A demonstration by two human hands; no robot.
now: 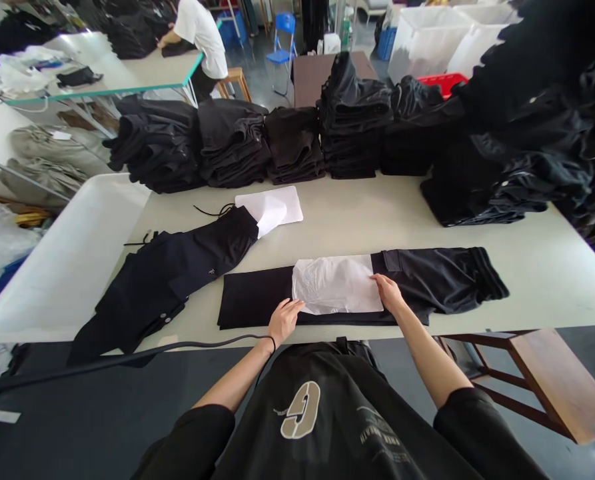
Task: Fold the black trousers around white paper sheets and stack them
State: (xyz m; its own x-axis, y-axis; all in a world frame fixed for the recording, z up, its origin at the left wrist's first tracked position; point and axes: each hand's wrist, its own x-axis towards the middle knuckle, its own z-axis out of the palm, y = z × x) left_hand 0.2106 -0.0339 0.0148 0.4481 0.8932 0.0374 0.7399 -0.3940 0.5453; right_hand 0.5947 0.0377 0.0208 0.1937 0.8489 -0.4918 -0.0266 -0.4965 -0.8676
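Observation:
A pair of black trousers [432, 280] lies folded lengthwise along the table's front edge, its elastic waistband to the right. On its middle rests a slightly wrinkled sheet of thin white paper [337, 283]. My left hand [283, 321] lies at the paper's lower left corner, fingers stretched out and touching it. At the right edge, my right hand [388, 292] pinches the paper between thumb and fingers. To the left, a dark garment with drawstrings [177, 267] lies slantwise, partly over a stack of white paper [290, 203].
Several stacks of folded black garments [232, 143] line the table's [357, 207] far side, with a larger pile [507, 167] at right. A white tub [42, 267] stands left. A dark cable [192, 345] crosses the front edge. A wooden stool [562, 380] is at lower right. Another person [202, 40] works behind.

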